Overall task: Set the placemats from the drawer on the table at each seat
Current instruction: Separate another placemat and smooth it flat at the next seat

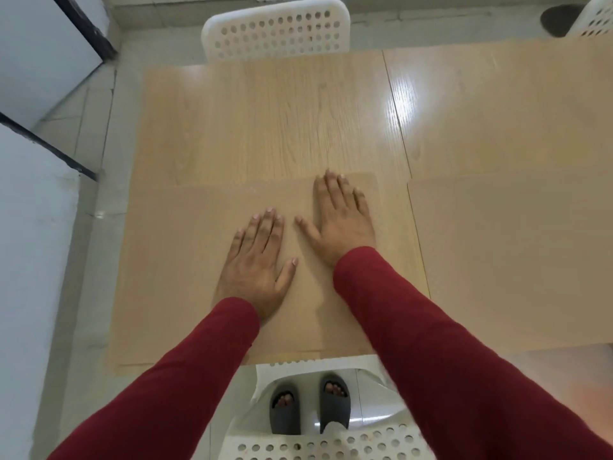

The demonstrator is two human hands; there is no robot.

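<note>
Pressing flat on the near placemat (185,260), the left hand (255,260) and right hand (341,224) lie palm-down with fingers (331,190) spread wide, gripping nothing. The mat sits on the left panel of the wooden bench (272,121), in front of the near white chair (325,443), and its colour is so close to the wood that its edges are hard to trace. Its near edge appears to reach or overhang the bench rim, so a careless lift of the palms could drag it off toward the floor. Pushing unevenly could also skew it, since the right hand sits farther forward than the left.

A second placemat (510,260) lies on the right panel, close beside the first, with the seam between panels separating them; sliding the near mat sideways could overlap the two. A third placemat (497,107) seems to cover the far right. The far left seat, by the far white chair (275,31), looks bare, so that place probably remains to be set.
</note>
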